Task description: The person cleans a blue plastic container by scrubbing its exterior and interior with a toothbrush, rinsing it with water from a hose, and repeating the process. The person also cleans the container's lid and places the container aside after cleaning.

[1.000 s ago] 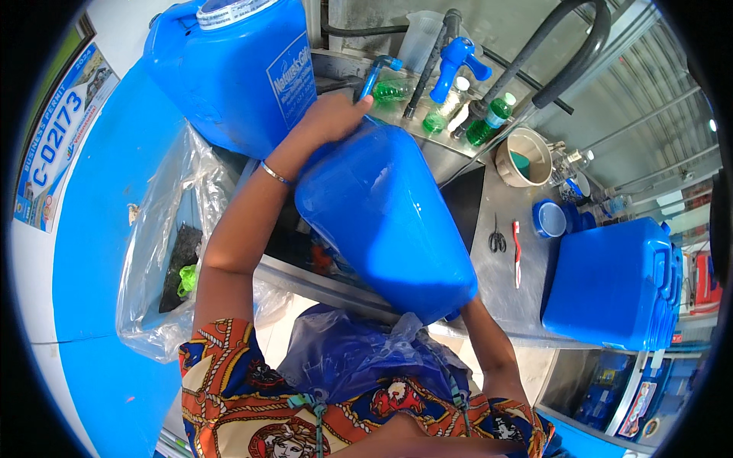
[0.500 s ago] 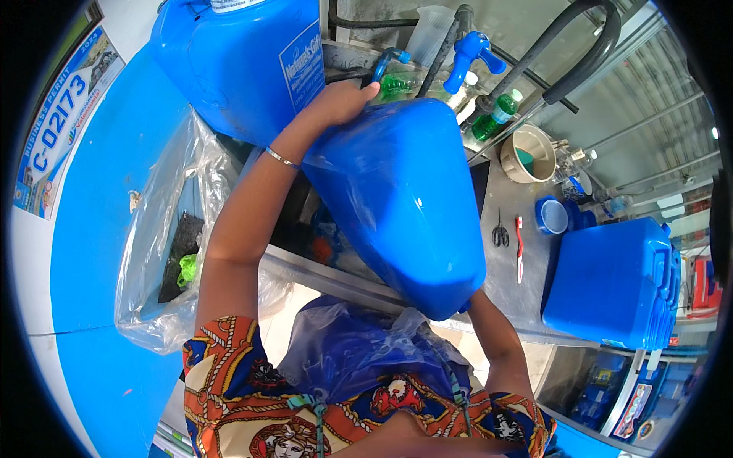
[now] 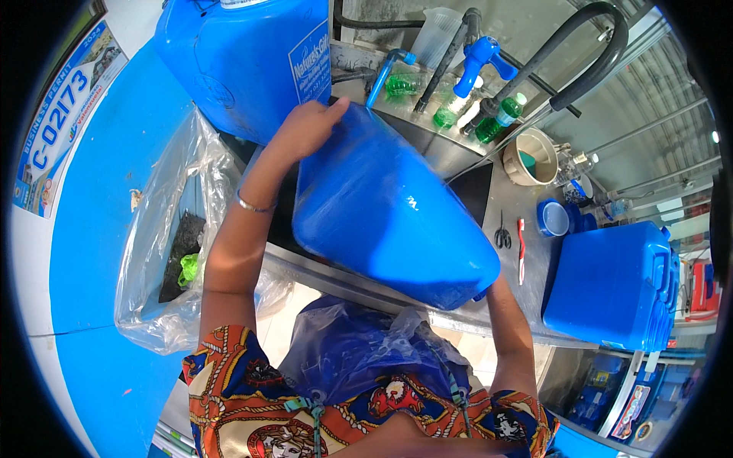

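A large blue plastic water jug [image 3: 389, 214] lies tilted on its side over the steel sink [image 3: 431, 145], its smooth wet-looking face toward me. My left hand [image 3: 309, 130] grips its upper left corner, thumb stretched along the edge and the other fingers partly out of sight. At the lower right end, my right hand [image 3: 498, 288] reaches round behind the jug and supports it; its fingers are hidden by the jug. A second blue jug [image 3: 244, 69] with a white cap stands just beyond my left hand.
Behind the sink are a blue-handled tap [image 3: 482, 65], a black hose [image 3: 588, 46] and green bottles [image 3: 500, 118]. Scissors [image 3: 502, 235], a red-and-white toothbrush [image 3: 521, 252], a beige bucket [image 3: 530, 156] and another blue jug [image 3: 611, 286] occupy the right counter. Clear plastic [image 3: 153, 267] hangs at left.
The jug has turned in my hands, its upper end swinging left and its lower end shifting slightly right. My left hand has moved left and a little down with it, uncovering more of the sink.
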